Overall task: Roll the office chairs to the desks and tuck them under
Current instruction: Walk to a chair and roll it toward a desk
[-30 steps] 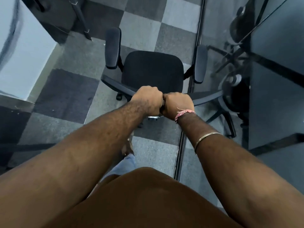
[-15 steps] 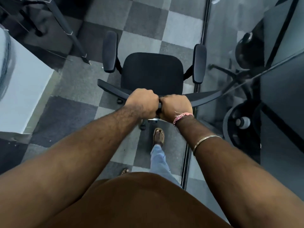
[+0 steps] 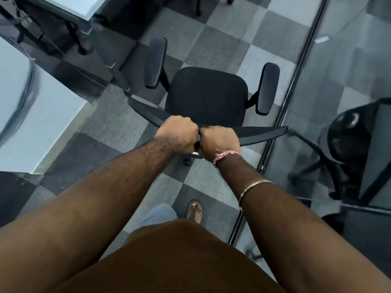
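Note:
A black office chair (image 3: 206, 96) with two padded armrests stands on the checkered carpet in front of me, its seat facing away. My left hand (image 3: 178, 133) and my right hand (image 3: 220, 140) grip the top edge of its backrest side by side, knuckles nearly touching. A white desk (image 3: 31, 106) lies at the left, and another white desk top (image 3: 69, 6) shows at the upper left, with dark metal legs beneath it. The chair's left armrest is close to a slanted desk leg (image 3: 118, 75).
A glass partition with a black frame (image 3: 281, 115) runs along the right of the chair. Behind the glass stands another black chair (image 3: 347, 140). My foot in a sandal (image 3: 194, 211) is on the carpet behind the chair.
The chair has rolled forward along the glass wall and turned slightly left toward the desks. I have stepped forward, and the upper-left desk has come into view. Both hands kept their grip.

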A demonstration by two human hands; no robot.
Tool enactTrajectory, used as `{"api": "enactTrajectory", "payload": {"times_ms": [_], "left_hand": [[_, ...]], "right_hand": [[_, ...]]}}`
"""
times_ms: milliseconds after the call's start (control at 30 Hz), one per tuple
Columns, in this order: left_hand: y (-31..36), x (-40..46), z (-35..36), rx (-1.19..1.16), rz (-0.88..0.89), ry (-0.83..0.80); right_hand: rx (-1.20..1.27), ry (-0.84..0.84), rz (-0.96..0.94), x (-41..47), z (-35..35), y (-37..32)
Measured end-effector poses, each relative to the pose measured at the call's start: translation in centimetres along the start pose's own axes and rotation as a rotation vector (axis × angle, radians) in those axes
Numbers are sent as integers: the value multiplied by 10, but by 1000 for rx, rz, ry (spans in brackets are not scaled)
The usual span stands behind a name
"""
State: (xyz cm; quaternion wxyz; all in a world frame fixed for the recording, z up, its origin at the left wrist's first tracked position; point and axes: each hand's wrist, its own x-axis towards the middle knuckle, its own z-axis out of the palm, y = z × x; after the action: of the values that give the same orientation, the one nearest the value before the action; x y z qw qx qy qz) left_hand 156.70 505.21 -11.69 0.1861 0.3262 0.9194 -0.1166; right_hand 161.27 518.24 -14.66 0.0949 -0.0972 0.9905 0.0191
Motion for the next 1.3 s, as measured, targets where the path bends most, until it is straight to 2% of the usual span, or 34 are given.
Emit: {"api": "enactTrajectory", "payload": {"times_ms": [533, 833, 1167, 1300], "left_hand": [[-128, 268, -97, -77, -40, 61], [-192, 374, -136, -138, -84, 45], [-251, 506, -178, -186, -263, 57], [-273, 564, -206, -205, -383, 63]], "right_hand": [[-74, 61, -90, 286, -46, 155], [-79, 38, -165, 409, -70, 211], [-124, 69, -325, 565, -95, 284], [-116, 84, -443, 637, -106, 324]]}}
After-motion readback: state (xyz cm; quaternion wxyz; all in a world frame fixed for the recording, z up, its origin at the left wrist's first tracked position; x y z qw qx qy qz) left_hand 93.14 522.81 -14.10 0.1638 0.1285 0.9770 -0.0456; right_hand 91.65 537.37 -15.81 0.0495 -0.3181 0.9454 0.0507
